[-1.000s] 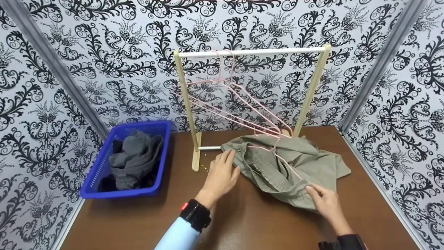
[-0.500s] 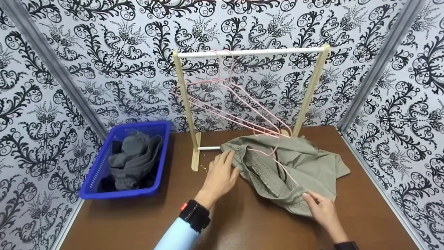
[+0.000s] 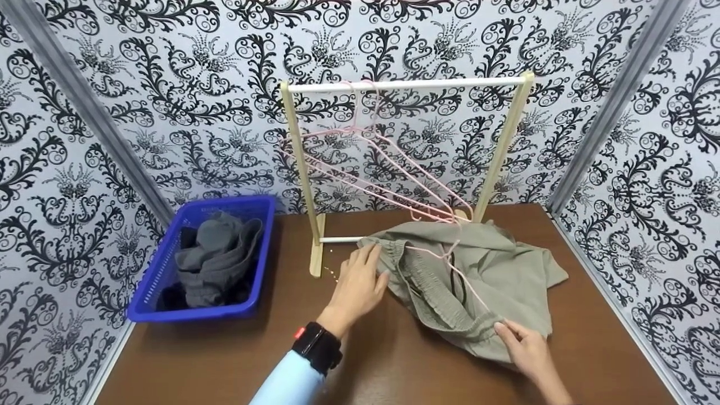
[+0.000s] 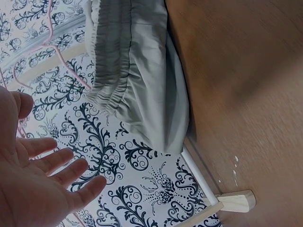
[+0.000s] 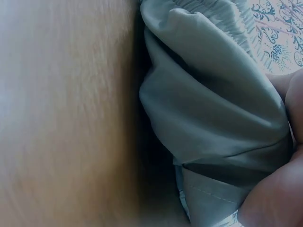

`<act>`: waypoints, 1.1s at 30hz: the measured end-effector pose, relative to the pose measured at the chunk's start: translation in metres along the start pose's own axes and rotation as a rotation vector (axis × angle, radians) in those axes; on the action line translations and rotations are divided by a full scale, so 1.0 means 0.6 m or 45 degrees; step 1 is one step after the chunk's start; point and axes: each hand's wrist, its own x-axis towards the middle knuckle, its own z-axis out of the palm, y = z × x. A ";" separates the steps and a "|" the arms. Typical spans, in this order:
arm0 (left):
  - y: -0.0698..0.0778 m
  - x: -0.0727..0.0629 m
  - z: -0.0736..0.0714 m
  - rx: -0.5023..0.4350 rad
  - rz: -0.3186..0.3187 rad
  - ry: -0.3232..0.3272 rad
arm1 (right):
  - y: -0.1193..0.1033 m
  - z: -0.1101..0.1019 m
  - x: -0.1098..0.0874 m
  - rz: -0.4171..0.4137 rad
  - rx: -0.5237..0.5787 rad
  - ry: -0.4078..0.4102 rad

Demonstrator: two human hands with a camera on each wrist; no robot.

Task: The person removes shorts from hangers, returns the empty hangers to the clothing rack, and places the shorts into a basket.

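Observation:
A pair of olive-green shorts (image 3: 506, 270) with a gathered elastic waistband and a black drawstring lies on the table, its waist facing me. Inside that waistband sits a pink wire hanger (image 3: 448, 259), its arms reaching toward both ends. My right hand (image 3: 527, 351) pinches the right end of the waistband between thumb and fingers; the right wrist view shows folded cloth (image 5: 213, 109) by the fingers. My left hand (image 3: 357, 284) is beside the left end of the waist. In the left wrist view, its fingers (image 4: 71, 172) are spread loosely, apart from the cloth.
Behind the shorts stands a small wooden rack with a white top bar (image 3: 439, 84), from which pink hangers (image 3: 353, 130) hang. A blue basket (image 3: 197, 316) holding dark grey clothes (image 3: 216, 270) is on the left. Patterned walls enclose the table (image 3: 394, 360).
My right hand first shifts slightly left, then back right and down, drawing the waistband's right end toward me. The left hand stays beside the waist's left end.

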 end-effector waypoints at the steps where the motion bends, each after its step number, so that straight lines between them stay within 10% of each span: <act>1: 0.001 0.000 0.000 0.002 -0.001 -0.004 | 0.001 -0.002 -0.002 0.012 -0.007 -0.011; 33: -0.048 0.014 0.019 -0.027 -0.135 -0.058 | -0.023 -0.008 0.022 -0.339 0.286 0.141</act>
